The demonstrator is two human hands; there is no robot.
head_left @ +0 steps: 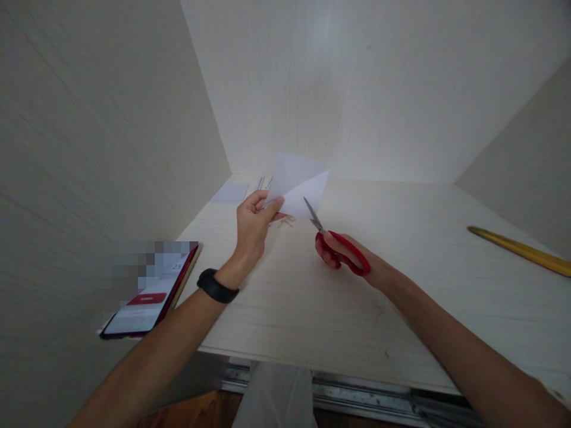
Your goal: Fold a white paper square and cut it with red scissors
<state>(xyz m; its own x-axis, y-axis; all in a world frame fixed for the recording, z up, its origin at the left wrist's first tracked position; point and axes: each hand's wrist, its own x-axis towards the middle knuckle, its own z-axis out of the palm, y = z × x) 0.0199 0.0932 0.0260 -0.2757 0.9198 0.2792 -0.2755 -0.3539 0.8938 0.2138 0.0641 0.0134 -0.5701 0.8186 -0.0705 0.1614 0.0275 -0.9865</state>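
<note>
Left hand [253, 221] gripped paper [307, 191] by left edge, apparently keeping the right side accessible | Right hand [352, 252] grasped scissors [317, 224] by handles, blades parted, presumably for leverage

Lighting: dim, grey, diffuse; faint sheen high on back wall [321, 35]; left wall [89, 148] darker. Shadows: faint, soft-edged, on bench [276, 315]. Optics: wide-angle stretch toward edges; slight overall softness; phone [136, 321] partly pixelated (blocky patch, upper part).

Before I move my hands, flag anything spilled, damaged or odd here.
Nothing looks spilled. One small oddity: a dark mark toward the front of the tabletop stands out against its pale surface; scuff or debris, I can't tell.
</note>
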